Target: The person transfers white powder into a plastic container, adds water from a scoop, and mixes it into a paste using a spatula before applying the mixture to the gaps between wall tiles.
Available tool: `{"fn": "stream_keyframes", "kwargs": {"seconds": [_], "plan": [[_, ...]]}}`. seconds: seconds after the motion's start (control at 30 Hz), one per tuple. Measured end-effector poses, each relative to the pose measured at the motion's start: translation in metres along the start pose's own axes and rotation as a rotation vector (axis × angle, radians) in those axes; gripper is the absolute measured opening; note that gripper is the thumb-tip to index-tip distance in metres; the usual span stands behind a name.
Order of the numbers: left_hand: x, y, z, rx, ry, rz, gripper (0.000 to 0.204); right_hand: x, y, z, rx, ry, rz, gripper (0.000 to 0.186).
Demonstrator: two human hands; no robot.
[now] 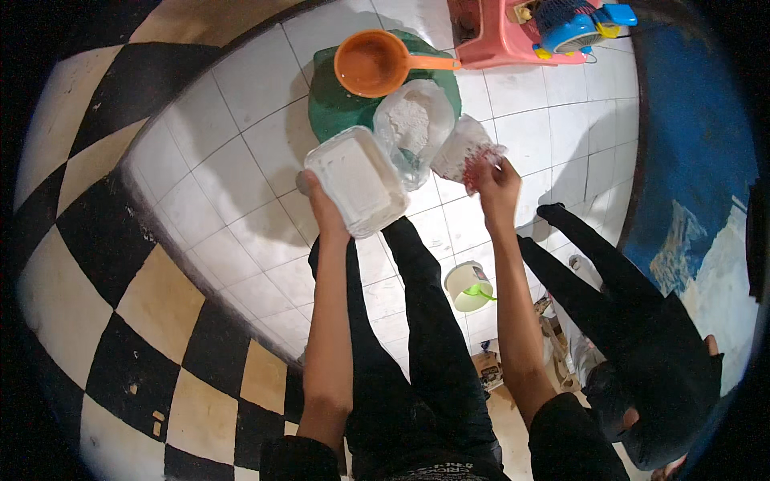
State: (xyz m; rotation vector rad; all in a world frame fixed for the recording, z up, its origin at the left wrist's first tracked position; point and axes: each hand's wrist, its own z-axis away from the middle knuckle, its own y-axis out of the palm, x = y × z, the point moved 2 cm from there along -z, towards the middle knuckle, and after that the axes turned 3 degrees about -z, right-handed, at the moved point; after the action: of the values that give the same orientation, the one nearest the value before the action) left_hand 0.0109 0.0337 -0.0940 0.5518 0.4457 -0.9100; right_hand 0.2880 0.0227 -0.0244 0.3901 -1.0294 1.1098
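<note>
My left hand (324, 207) grips the left side of a whitish rectangular plastic tub (357, 180). Its inside looks white; I cannot tell how much powder lies in it. In my right hand (499, 191), closed fingers pinch a clear plastic packet (459, 154) with red marks and a white dusting. Between the two sits an opened clear plastic bag (413, 124) of white powder, touched by neither hand as far as I can see. Behind it an orange dipper (372, 64) rests on a round green surface (325, 104), its handle pointing right.
A pink plastic stool (493, 36) with a blue fan (571, 34) stands at the far right. A pale bucket (469, 287) with a green handle sits on the white tiles (233, 172) below my right hand. Another person (642, 345) in black is close on the right.
</note>
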Motion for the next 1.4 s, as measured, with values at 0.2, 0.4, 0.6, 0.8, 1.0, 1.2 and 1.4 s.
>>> {"fn": "stream_keyframes", "kwargs": {"seconds": [0.2, 0.4, 0.6, 0.8, 1.0, 1.2, 1.4], "plan": [[-0.001, -0.019, 0.011, -0.061, -0.004, -0.127, 0.084, -0.053, 0.037, -0.067, -0.037, -0.314, 0.616, 0.018], [0.017, -0.049, 0.011, -0.061, -0.065, -0.117, 0.083, -0.063, 0.078, -0.096, 0.064, -0.191, 0.789, 0.012], [0.037, -0.06, 0.013, -0.074, -0.114, -0.107, 0.082, -0.065, 0.081, -0.112, 0.069, -0.194, 0.868, 0.02], [0.043, -0.07, 0.014, -0.05, -0.131, -0.059, 0.081, -0.048, 0.064, -0.093, 0.045, -0.181, 0.784, 0.015], [0.042, -0.06, 0.013, -0.046, -0.142, -0.052, 0.08, -0.072, 0.073, -0.104, 0.063, -0.253, 0.848, 0.012], [0.042, -0.078, 0.008, -0.036, -0.165, -0.07, 0.08, -0.099, 0.093, -0.123, 0.03, -0.197, 0.838, 0.014], [0.039, -0.092, 0.014, -0.074, -0.208, -0.118, 0.084, -0.107, 0.09, -0.134, 0.011, -0.145, 0.793, 0.022]]}}
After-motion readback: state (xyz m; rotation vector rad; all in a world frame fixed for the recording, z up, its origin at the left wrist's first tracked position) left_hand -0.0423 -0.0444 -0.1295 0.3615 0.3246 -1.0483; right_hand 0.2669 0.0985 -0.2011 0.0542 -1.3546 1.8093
